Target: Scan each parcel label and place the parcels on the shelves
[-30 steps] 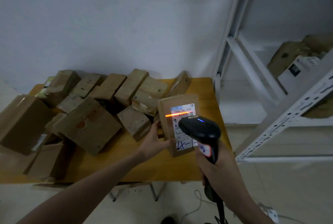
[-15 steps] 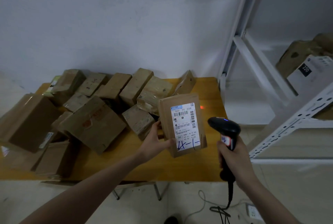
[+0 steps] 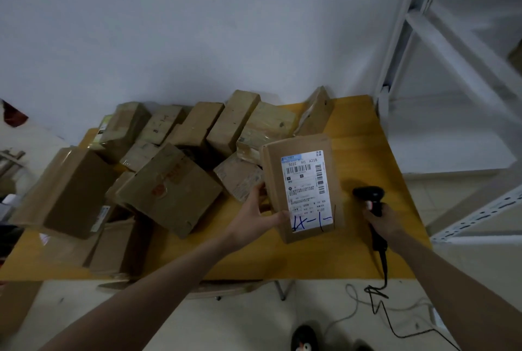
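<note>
Parcel [image 3: 302,187] sits label-up in my left hand [image 3: 254,215] above the table [image 3: 367,136], fingers curled round its edge. My right hand [image 3: 381,220], gripping the scanner [image 3: 370,201], has dropped it aside, beam off; I judge scanning done, shelves [image 3: 452,48] next.

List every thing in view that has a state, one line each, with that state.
Labelled parcel: lifted off the table, label facing the camera.
Left hand: grips the parcel's left edge.
Right hand: grips the scanner's handle.
Scanner: lowered beside the parcel, no beam showing.
Other parcels: heaped on the table.
</note>
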Motion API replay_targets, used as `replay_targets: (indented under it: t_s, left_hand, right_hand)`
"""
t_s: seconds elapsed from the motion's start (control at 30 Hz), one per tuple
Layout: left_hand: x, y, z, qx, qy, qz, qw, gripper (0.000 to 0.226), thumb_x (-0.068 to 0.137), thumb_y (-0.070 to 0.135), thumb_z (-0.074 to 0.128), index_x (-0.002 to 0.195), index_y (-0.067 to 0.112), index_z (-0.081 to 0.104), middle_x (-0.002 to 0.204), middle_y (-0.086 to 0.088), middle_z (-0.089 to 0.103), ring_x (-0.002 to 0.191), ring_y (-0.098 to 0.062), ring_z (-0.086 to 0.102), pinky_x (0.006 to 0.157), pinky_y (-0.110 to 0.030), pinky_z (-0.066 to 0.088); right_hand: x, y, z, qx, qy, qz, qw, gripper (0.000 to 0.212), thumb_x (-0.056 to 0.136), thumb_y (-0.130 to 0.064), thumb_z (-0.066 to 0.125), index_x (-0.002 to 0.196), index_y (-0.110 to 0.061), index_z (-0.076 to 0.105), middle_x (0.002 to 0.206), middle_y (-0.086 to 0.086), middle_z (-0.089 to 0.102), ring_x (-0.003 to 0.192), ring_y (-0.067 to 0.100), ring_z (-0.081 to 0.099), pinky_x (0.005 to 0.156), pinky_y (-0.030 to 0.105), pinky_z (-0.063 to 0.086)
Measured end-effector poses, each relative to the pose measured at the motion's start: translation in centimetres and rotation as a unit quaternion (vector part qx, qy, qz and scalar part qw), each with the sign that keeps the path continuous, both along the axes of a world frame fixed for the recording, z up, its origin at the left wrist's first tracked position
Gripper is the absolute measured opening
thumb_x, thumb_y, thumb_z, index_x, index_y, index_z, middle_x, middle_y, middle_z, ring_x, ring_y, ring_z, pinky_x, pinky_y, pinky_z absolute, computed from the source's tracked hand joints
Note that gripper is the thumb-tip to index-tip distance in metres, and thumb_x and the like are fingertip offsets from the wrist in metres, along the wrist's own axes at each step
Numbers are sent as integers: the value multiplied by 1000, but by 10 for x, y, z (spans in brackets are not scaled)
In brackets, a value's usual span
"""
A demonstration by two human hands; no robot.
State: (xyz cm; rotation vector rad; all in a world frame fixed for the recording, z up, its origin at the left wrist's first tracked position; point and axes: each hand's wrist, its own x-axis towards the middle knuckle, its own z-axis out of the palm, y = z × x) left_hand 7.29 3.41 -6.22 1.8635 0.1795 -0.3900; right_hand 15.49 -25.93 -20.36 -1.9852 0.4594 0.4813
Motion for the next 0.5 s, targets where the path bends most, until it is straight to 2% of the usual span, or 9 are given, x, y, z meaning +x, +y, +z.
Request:
replay_targets:
  t_s: [0.13,0.2,0.27,0.3,0.33,0.4,0.47,0.5]
  left_hand:
    - [4,2,-1,-10,5,-4,1000,98,69,47,78,146,26,22,133,9,52,119,-6,54,97,-31,51]
    - [7,0,-1,-12,9,-12,1000,107,61,56,78,147,25,22,135,9,51,122,-8,52,102,-39,48]
    - [10,-6,0,-17,10,-25,999,116,55,63,80,148,24,22,137,7,51,124,-12,53,103,-45,48]
    - [11,-10,0,-19,11,-34,999,121,52,67,81,148,23,22,137,7,51,124,-13,54,102,-46,48]
    - [11,-16,2,-20,12,-43,999,125,49,70,81,149,23,22,137,7,51,123,-15,54,102,-47,48]
    - [12,-27,7,-25,18,-66,997,126,48,71,81,149,25,21,137,10,51,123,-17,56,101,-48,48]
    - [11,-43,15,-32,26,-91,995,117,55,65,80,149,30,20,137,11,52,121,-16,57,101,-48,49]
    - [10,-52,19,-37,29,-105,993,110,58,60,79,147,31,21,137,11,53,120,-15,58,101,-47,49]
  right_hand:
    - [-1,0,-19,-28,0,-5,1000,15,97,-14,53,104,-2,51,77,16,50,58,22,43,54,33,35]
    - [-2,3,-15,-54,4,5,999,28,95,-20,57,110,3,51,86,18,53,66,25,49,58,38,41]
    - [-6,6,4,-141,-33,-2,989,51,94,-34,57,127,2,44,118,23,50,99,35,53,78,44,44]
    - [-12,9,23,-174,-68,-15,982,61,93,-39,56,136,0,38,133,23,43,117,38,46,91,45,41]
    - [-19,10,42,-158,-113,-29,981,67,93,-44,55,142,-4,33,142,19,38,129,36,39,100,45,37]
    - [-39,8,90,6,-173,-26,985,66,90,-53,53,146,-23,33,145,2,39,135,21,37,107,40,36]
    - [-65,2,131,183,-188,4,965,61,86,-64,52,141,-42,37,140,-17,47,130,7,44,102,34,44]
    - [-79,-3,146,222,-194,11,955,59,86,-62,51,141,-47,36,137,-22,50,127,2,48,98,29,48]
